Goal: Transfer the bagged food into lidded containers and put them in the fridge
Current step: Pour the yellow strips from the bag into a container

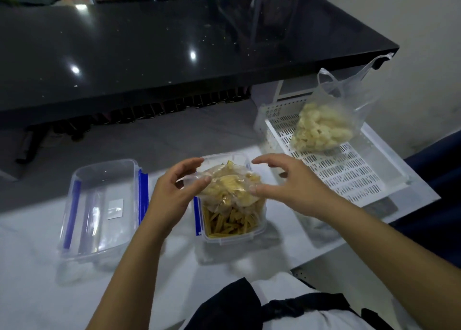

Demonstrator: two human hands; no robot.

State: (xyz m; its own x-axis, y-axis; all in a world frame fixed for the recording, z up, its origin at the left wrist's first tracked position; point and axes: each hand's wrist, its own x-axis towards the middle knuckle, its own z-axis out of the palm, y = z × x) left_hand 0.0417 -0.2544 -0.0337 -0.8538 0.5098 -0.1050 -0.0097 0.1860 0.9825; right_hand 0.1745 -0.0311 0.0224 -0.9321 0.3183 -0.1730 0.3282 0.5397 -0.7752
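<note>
A clear tub (234, 219) with blue side clips stands upright and lidless on the white worktop (37, 267), holding yellow stick-shaped snacks in its near part. On top of them, rising above the rim, sits a clear bag of chips (229, 189), pale yellow and crumpled. To its left, well apart, a second clear tub (102, 207) with blue clips stands empty, a small white label showing through its base. Off to the right, a thin clear bag of puffs (321, 130), whitish and lumpy, rests with its handles standing up.

Head-worn wide view, facing forward-down, close over white table (37, 292)
</note>
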